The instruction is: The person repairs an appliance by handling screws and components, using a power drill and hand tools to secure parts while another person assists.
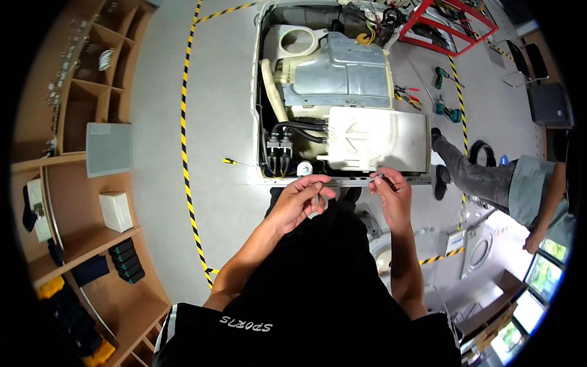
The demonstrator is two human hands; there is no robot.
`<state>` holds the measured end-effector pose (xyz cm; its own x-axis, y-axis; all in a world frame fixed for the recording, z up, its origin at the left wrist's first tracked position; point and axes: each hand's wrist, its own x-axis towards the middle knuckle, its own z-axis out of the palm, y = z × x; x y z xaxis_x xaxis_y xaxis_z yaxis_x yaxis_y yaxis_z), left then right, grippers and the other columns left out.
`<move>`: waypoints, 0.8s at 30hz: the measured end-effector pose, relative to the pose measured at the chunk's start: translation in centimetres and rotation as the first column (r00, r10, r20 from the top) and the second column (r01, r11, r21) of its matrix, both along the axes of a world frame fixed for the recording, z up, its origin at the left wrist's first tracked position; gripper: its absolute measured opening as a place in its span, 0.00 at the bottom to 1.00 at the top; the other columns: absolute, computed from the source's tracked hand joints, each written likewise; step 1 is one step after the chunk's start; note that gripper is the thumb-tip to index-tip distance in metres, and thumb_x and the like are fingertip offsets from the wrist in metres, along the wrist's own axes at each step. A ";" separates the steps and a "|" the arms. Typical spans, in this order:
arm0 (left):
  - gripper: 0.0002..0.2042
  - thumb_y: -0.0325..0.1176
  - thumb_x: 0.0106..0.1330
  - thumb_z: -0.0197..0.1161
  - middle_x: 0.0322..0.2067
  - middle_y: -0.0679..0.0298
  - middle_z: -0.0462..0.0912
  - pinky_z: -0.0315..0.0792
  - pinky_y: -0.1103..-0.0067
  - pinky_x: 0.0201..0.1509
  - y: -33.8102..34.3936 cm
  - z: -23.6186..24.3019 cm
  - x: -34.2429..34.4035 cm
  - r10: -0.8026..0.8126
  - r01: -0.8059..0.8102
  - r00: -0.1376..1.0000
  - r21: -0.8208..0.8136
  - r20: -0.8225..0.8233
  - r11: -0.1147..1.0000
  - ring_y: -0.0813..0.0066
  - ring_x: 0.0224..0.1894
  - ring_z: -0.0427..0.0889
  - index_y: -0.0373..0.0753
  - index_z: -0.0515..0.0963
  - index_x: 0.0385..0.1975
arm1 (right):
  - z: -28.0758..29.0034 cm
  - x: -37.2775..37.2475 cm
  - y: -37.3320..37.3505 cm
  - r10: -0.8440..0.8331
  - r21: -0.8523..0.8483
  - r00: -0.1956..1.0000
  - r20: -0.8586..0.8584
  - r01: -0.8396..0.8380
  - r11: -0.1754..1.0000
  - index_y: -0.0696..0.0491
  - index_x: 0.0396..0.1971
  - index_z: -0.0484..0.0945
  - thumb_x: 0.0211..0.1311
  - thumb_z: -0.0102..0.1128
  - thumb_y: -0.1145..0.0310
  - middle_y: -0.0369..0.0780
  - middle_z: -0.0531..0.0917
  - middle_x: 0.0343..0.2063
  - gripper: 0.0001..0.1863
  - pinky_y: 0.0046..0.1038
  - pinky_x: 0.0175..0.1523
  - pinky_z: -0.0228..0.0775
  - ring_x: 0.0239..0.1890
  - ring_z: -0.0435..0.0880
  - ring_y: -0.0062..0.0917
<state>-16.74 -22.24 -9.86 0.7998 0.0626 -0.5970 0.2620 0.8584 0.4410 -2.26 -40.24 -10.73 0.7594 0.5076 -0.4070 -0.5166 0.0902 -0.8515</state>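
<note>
Facing an opened appliance (342, 79), we curl our left hand (301, 200) round a small ribbed piece (317, 197), our right hand (393, 194) pinching a slim metallic part (375, 178).

The main support surface is a smooth light-grey floor (156, 134), marked left of centre and at right with black-and-yellow striped tape (184, 122). Directly on the floor, at upper centre, lies 1 opened box-shaped appliance with a white casing (339, 79). Near its left side lies 1 screwdriver with a yellow-and-black handle (230, 161). At upper right, the floor carries pliers with red and yellow handles (413, 90), 2 teal-and-black cordless power tools (451, 113) and 1 red metal frame (474, 40). A light-brown wooden shelf unit (92, 255) occupies the left side; its shelves carry 1 white block-shaped package (116, 211) and, below that, dark teal-and-black cases (126, 261).
</note>
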 end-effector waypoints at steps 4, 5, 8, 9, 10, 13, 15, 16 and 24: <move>0.10 0.35 0.67 0.50 0.18 0.67 0.71 0.54 0.87 0.18 6.1 -1.0 -2.5 -0.088 0.088 0.994 -0.001 -0.067 0.996 0.85 0.14 0.59 0.34 0.73 0.39 | -0.7 -2.7 4.2 -0.152 0.037 0.979 -0.136 0.159 0.987 0.61 0.38 0.73 0.55 0.55 0.79 0.43 0.79 0.35 0.09 0.25 0.39 0.74 0.34 0.80 0.27; 0.11 0.37 0.67 0.50 0.15 0.69 0.67 0.53 0.87 0.17 7.8 -1.0 -2.9 -0.109 0.113 0.988 0.029 -0.105 0.993 0.85 0.14 0.58 0.35 0.74 0.35 | -0.4 -3.3 5.5 -0.191 0.013 0.970 -0.153 0.195 0.981 0.61 0.38 0.73 0.55 0.54 0.80 0.43 0.79 0.35 0.10 0.25 0.40 0.74 0.35 0.80 0.28; 0.12 0.39 0.67 0.49 0.15 0.70 0.64 0.53 0.86 0.18 10.7 -1.4 -4.3 -0.119 0.142 0.979 0.136 -0.163 0.981 0.84 0.14 0.59 0.36 0.73 0.34 | 0.3 -4.4 7.6 -0.244 -0.043 0.960 -0.137 0.241 0.970 0.62 0.40 0.72 0.56 0.55 0.78 0.44 0.79 0.37 0.11 0.25 0.41 0.75 0.36 0.81 0.29; 0.12 0.38 0.67 0.49 0.15 0.70 0.64 0.54 0.86 0.18 11.6 -1.6 -4.3 -0.117 0.140 0.980 0.141 -0.160 0.980 0.84 0.15 0.60 0.36 0.73 0.34 | 0.3 -4.7 7.9 -0.263 -0.039 0.957 -0.120 0.260 0.965 0.63 0.41 0.72 0.57 0.55 0.78 0.44 0.79 0.36 0.12 0.25 0.41 0.75 0.36 0.81 0.28; 0.11 0.38 0.67 0.49 0.15 0.70 0.65 0.55 0.86 0.19 12.3 -1.7 -4.1 -0.114 0.137 0.981 0.146 -0.157 0.980 0.83 0.15 0.60 0.36 0.73 0.33 | 0.3 -4.8 8.2 -0.281 -0.037 0.954 -0.103 0.278 0.960 0.63 0.41 0.72 0.57 0.56 0.77 0.44 0.79 0.36 0.12 0.25 0.41 0.75 0.36 0.81 0.28; 0.10 0.34 0.67 0.49 0.19 0.68 0.69 0.60 0.86 0.23 13.9 -1.4 -3.3 -0.115 0.152 0.970 0.170 -0.214 0.974 0.81 0.19 0.65 0.35 0.73 0.35 | -0.4 -4.7 8.5 -0.334 -0.135 0.942 -0.028 0.327 0.935 0.62 0.41 0.73 0.58 0.55 0.76 0.42 0.80 0.34 0.11 0.23 0.39 0.75 0.34 0.81 0.25; 0.08 0.31 0.65 0.48 0.22 0.67 0.71 0.63 0.85 0.27 14.8 -0.9 -2.8 -0.068 0.110 0.974 0.188 -0.216 0.976 0.80 0.23 0.68 0.35 0.72 0.37 | -1.8 -4.5 8.5 -0.367 -0.172 0.930 0.029 0.367 0.914 0.60 0.39 0.74 0.59 0.55 0.75 0.39 0.80 0.31 0.09 0.22 0.37 0.73 0.31 0.80 0.22; 0.08 0.29 0.65 0.47 0.24 0.65 0.73 0.66 0.83 0.30 15.0 -0.6 -2.6 -0.059 0.098 0.978 0.192 -0.198 0.976 0.78 0.26 0.70 0.34 0.72 0.37 | -2.1 -4.4 8.1 -0.377 -0.194 0.926 0.034 0.376 0.906 0.60 0.39 0.74 0.59 0.55 0.75 0.38 0.79 0.30 0.09 0.21 0.36 0.72 0.29 0.79 0.22; 0.08 0.24 0.60 0.49 0.26 0.62 0.73 0.69 0.79 0.31 17.9 -1.6 -1.8 -0.081 0.149 0.948 0.203 -0.308 0.968 0.75 0.26 0.72 0.32 0.71 0.37 | -3.7 -4.0 9.1 -0.524 -0.227 0.852 0.002 0.510 0.829 0.60 0.37 0.72 0.55 0.57 0.78 0.37 0.78 0.27 0.09 0.19 0.38 0.69 0.29 0.77 0.19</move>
